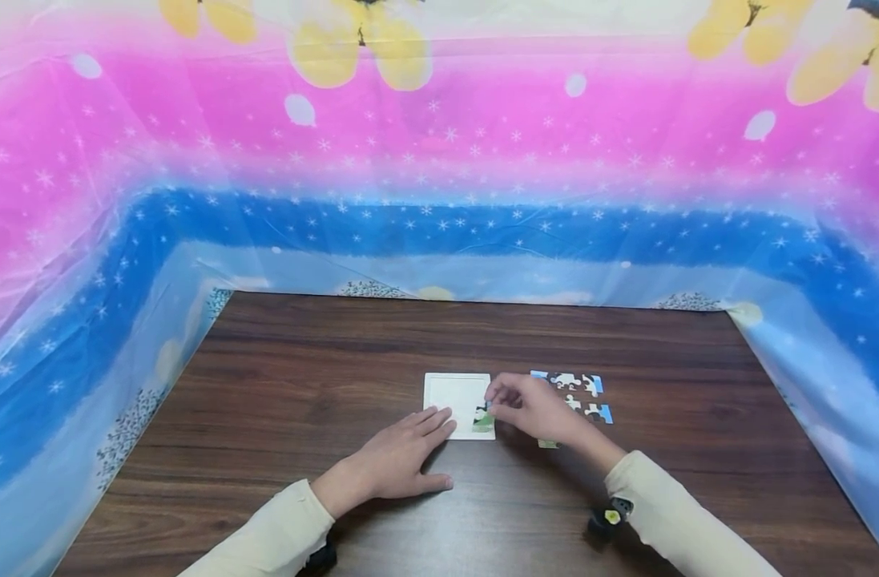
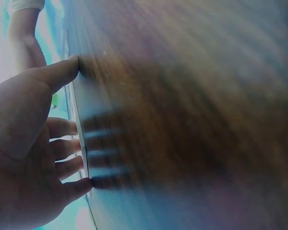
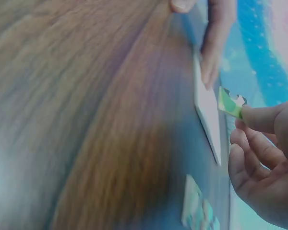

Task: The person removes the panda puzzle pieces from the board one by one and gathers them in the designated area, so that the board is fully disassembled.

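A white square puzzle tray (image 1: pixel 449 395) lies on the table. My left hand (image 1: pixel 408 455) rests with straight fingers over its lower left corner, the thumb spread onto the wood; the left wrist view shows that hand (image 2: pixel 31 143) with its fingertips down. My right hand (image 1: pixel 533 407) is over the tray's right edge. Between thumb and fingers it pinches a jigsaw puzzle piece (image 3: pixel 230 103), green with black-and-white parts, tilted and raised above the tray (image 3: pixel 208 115). In the head view green and black-and-white puzzle artwork (image 1: pixel 481 420) shows at the tray's lower right, beside the right fingertips.
Several loose jigsaw pieces (image 1: pixel 593 385) lie right of the tray, partly hidden under my right hand and forearm. The dark wooden table (image 1: pixel 324 353) reaches back to a pink and blue cloth backdrop (image 1: pixel 425 228). Dark straps with small devices sit at both wrists.
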A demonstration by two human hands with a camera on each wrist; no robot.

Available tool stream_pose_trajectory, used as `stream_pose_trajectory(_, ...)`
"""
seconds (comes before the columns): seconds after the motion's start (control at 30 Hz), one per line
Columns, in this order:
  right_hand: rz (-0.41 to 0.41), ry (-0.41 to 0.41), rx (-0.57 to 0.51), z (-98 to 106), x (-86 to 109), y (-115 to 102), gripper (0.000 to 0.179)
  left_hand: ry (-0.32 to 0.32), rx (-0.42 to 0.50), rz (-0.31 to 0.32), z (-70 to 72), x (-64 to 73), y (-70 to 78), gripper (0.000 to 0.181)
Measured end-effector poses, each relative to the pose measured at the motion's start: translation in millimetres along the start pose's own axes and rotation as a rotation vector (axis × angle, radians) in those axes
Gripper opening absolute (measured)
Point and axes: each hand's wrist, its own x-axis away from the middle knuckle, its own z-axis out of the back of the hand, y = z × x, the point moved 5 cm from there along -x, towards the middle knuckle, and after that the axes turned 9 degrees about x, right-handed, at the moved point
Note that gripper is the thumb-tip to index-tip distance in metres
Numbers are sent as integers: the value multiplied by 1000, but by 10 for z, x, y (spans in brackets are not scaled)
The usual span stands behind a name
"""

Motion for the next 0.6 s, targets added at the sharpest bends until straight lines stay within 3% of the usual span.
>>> stream_pose_trajectory(0.27,-154,49,-80,373,349,260,10,-2,-11,3,-4,8,4,81)
stream_pose_trajectory(0.6,-239,115,-3,721,809,565,16,0,-2,2,9,10,16,80)
